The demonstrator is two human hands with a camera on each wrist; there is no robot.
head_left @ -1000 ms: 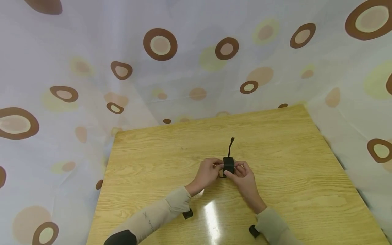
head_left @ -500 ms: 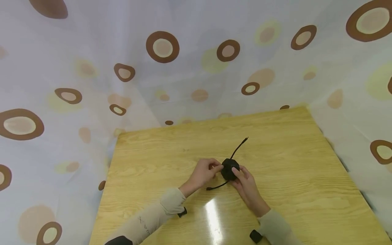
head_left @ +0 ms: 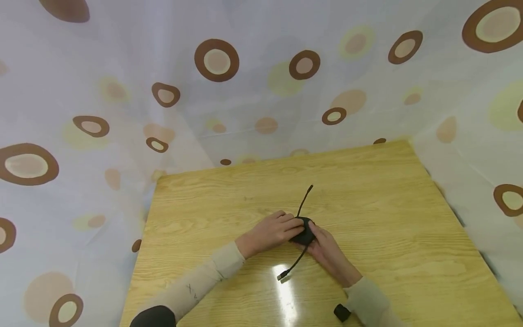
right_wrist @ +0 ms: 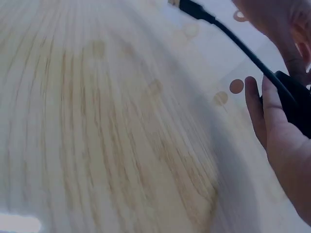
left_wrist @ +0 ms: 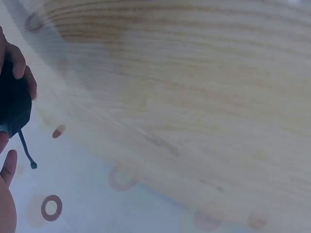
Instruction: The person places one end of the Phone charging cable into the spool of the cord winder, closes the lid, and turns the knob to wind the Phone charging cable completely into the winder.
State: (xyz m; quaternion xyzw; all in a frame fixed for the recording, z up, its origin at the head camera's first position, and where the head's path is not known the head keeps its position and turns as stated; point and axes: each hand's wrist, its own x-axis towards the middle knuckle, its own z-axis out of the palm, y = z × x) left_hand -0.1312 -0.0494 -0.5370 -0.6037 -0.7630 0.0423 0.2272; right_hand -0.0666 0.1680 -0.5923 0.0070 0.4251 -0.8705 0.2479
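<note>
Both hands hold a black, rounded, many-sided case just above the table, with a short black cable coming out on each side. My right hand grips it from the right, thumb on its upper edge and fingers beneath. The left hand curls its fingers over the case's top and left side, hiding part of it. One cable ends in a USB plug that points toward me; the other cable's small plug points away. In the right wrist view, the USB plug's cable runs out past the right hand's fingers.
The light wood table spreads around the hands, with a bright glare strip near the front. White cloth with brown and yellow dots closes off its back and sides. A small black object sits beside the right cuff.
The case has been turned in the hands, from edge-on to its broad side. The left hand has gone from pinching its edge to lying over its top. The USB plug has swung out toward me.
</note>
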